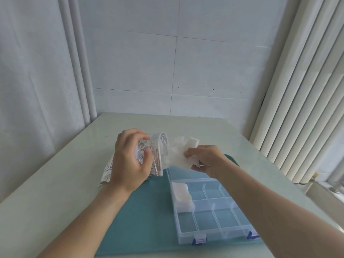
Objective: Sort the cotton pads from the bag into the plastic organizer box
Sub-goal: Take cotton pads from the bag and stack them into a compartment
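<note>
Cotton pads [183,155], white and square, are bunched in the right hand [203,159], whose thumb and fingers pinch the stack just beside the mouth of the bag [149,155]. The bag is clear plastic with a printed pattern, and the left hand [130,159] grips it near its open end, fingers curled round the crinkled film, so that the opening faces right toward the pads. Both hands are raised above the table [55,164], over the far edge of a teal mat [145,211] that lies on it.

On the mat, below the right hand, sits the organizer box [214,215], clear plastic, lid open, with blue latches [199,240] on its near edge. Dividers split it into several compartments. More white pads [182,195] already lie in the compartments along its left side. Behind the table stand a tiled wall [176,62] and, to the right, pale vertical blinds [305,108].
</note>
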### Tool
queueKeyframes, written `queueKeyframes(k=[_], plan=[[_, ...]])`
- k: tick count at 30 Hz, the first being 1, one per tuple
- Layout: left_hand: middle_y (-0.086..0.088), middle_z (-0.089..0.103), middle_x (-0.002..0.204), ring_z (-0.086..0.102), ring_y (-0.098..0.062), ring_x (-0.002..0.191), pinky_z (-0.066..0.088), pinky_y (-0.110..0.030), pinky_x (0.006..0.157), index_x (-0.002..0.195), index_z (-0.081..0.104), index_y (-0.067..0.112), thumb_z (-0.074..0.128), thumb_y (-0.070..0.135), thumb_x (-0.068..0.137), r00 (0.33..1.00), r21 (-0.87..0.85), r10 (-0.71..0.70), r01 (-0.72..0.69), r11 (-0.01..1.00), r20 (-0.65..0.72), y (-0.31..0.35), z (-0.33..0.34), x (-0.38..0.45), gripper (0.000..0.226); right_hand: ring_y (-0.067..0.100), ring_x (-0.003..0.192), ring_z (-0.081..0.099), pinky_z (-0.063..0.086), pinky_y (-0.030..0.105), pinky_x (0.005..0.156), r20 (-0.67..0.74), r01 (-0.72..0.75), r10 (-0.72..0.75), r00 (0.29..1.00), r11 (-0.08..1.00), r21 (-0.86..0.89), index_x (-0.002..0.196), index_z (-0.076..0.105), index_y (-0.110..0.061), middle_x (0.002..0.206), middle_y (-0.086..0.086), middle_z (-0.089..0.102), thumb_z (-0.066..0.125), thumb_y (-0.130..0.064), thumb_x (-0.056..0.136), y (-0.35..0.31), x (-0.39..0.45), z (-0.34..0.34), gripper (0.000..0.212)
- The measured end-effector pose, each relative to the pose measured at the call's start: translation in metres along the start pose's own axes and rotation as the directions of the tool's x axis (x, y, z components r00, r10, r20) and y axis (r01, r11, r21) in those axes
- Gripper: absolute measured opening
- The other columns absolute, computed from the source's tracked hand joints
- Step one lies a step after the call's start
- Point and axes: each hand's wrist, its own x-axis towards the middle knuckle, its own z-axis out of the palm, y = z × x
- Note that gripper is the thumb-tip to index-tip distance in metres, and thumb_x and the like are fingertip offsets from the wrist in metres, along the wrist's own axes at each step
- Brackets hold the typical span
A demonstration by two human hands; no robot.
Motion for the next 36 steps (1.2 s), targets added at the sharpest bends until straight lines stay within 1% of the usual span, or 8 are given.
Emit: queueKeyframes(k=[4,7,12,17,20,24,28,36], plan=[[-0.003,0.061,0.097,0.056,-0.016,0.094,0.038,-0.017,0.085,0.093,0.065,0.004,0.054,0.002,0.082,1.000,-0.069,-0.002,0.002,0.998,0.004,0.022,0.004,0.004,0.015,0.028,0.081,0.064,0.054,0.027,0.050,0.009,0.011,-0.011,1.000,1.000,0.024,0.089,0.070,-0.004,0.100,0.017,0.068,0.078,0.006,0.072,0.000,-0.001,-0.020,0.021],[0.002,0.062,0.096,0.055,-0.012,0.091,0.042,-0.019,0.083,0.097,0.065,0.009,0.049,0.010,0.085,0.972,-0.033,-0.053,0.062,0.998,0.228,0.034,0.018,0.015,0.021,0.028,0.081,0.063,0.053,0.025,0.049,-0.002,0.026,-0.026,1.000,1.000,-0.016,0.085,0.069,-0.006,0.100,0.017,0.067,0.078,0.005,0.072,0.001,0.002,-0.033,0.019],[-0.008,0.057,0.132,0.051,-0.023,0.122,0.039,-0.028,0.101,0.129,0.054,0.006,0.043,0.004,0.093,0.684,0.308,-0.313,0.134,0.942,0.659,0.057,0.050,0.033,0.038,0.024,0.071,0.064,0.054,0.027,0.048,-0.006,0.019,-0.019,1.000,0.996,-0.087,0.071,0.059,-0.007,0.089,0.015,0.067,0.077,0.008,0.074,0.005,0.009,-0.041,0.024],[-0.012,0.054,0.137,0.053,-0.028,0.122,0.044,-0.033,0.095,0.137,0.046,0.005,0.044,0.031,0.100,0.557,0.353,-0.472,0.314,0.882,0.684,0.072,0.077,0.042,0.045,0.025,0.081,0.067,0.056,0.031,0.059,0.059,0.060,-0.058,0.997,0.998,-0.021,0.094,0.072,-0.006,0.094,0.013,0.070,0.077,0.003,0.078,-0.001,0.013,-0.049,0.019],[-0.007,0.059,0.125,0.063,-0.026,0.109,0.050,-0.035,0.089,0.140,0.039,0.010,0.053,0.058,0.093,0.424,0.225,-0.595,0.652,0.724,0.683,0.069,0.084,0.045,0.069,0.028,0.085,0.067,0.058,0.036,0.068,0.129,0.069,-0.075,0.989,0.996,0.052,0.099,0.073,-0.006,0.095,0.013,0.071,0.076,0.002,0.080,-0.003,0.016,-0.053,0.021],[-0.023,0.071,0.103,0.071,-0.035,0.083,0.061,-0.051,0.076,0.113,0.061,-0.002,0.064,0.036,0.095,0.228,-0.055,-0.615,0.956,0.287,0.755,0.059,0.093,0.042,0.042,0.028,0.088,0.068,0.057,0.035,0.070,0.240,0.039,-0.043,0.970,0.999,0.024,0.109,0.071,-0.004,0.104,0.014,0.073,0.075,-0.004,0.085,-0.001,0.021,-0.048,0.024],[-0.022,0.072,0.101,0.072,-0.031,0.077,0.062,-0.042,0.060,0.110,0.065,-0.003,0.058,0.012,0.099,0.244,-0.156,-0.633,0.969,0.192,0.734,0.049,0.100,0.039,0.020,0.024,0.088,0.068,0.057,0.035,0.072,0.360,0.076,-0.038,0.932,0.993,-0.091,0.110,0.071,-0.006,0.102,0.010,0.074,0.068,-0.014,0.094,-0.007,0.021,-0.044,0.018],[-0.023,0.074,0.095,0.073,-0.039,0.082,0.061,-0.052,0.069,0.090,0.071,0.003,0.067,0.002,0.089,0.421,-0.121,-0.647,0.882,0.455,0.636,0.031,0.110,0.039,0.005,0.020,0.075,0.070,0.058,0.031,0.063,0.241,0.143,-0.099,0.965,0.974,-0.174,0.105,0.072,-0.009,0.087,0.007,0.074,0.080,-0.031,0.085,-0.020,0.016,-0.049,0.031]])
